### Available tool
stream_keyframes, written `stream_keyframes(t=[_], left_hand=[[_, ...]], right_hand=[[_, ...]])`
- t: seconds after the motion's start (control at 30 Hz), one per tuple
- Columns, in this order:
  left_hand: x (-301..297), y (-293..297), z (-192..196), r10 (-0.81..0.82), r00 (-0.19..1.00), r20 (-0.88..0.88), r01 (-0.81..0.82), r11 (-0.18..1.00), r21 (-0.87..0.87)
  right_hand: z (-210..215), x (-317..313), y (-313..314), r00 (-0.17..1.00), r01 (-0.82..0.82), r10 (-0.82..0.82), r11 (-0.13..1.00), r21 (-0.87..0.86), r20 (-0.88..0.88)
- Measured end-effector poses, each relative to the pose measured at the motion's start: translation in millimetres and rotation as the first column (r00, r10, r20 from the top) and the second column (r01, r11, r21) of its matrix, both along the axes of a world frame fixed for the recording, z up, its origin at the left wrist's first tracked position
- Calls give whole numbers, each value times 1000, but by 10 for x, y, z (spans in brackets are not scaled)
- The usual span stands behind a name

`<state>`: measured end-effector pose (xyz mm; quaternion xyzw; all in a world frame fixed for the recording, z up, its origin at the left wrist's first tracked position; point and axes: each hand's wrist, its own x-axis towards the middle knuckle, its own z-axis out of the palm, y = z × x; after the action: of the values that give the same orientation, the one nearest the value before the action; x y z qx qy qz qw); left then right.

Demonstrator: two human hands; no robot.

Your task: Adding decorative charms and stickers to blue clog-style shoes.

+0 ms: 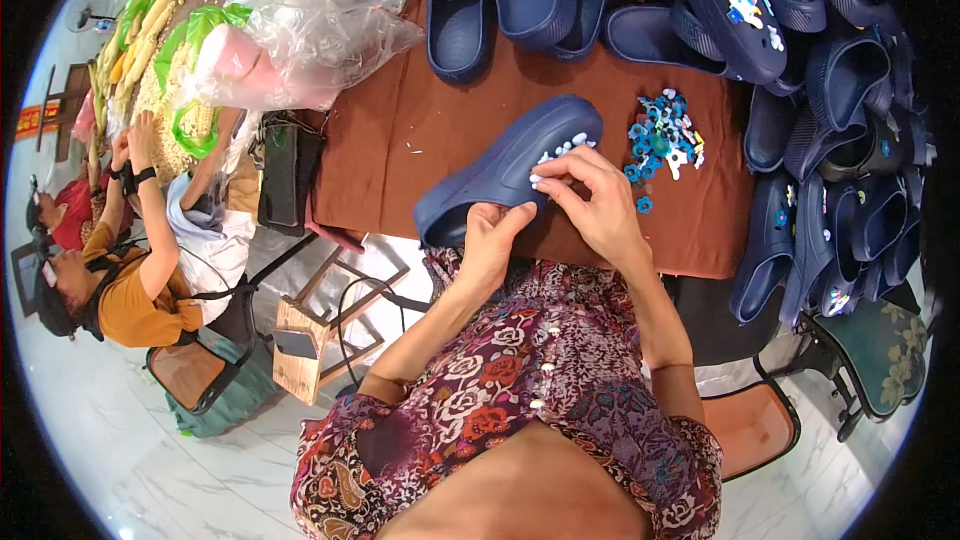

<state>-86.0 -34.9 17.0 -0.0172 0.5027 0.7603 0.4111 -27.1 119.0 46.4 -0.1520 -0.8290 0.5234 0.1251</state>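
Viewed remotely, I have the left hand (490, 243) clamped on a navy clog (500, 158), the right hand (598, 208) pinching a white charm (537, 180).

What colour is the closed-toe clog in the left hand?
The closed-toe clog is dark navy blue, seen best in the head view.

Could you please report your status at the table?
Left hand holding navy clog; right hand pinching small white piece close by; loose charms piled to the right, apart from clog.
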Motion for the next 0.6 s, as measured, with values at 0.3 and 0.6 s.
stream_keyframes(t=[0.3, 0.6], left_hand=[[54, 50, 43, -9, 979, -204, -12, 995, -102], [47, 93, -22, 55, 997, -55, -57, 998, -33]], right_hand=[[-49, 92, -93, 985, 155, -165, 972, -176, -44], [-27, 172, -241, 977, 182, -160, 969, 167, -140]])
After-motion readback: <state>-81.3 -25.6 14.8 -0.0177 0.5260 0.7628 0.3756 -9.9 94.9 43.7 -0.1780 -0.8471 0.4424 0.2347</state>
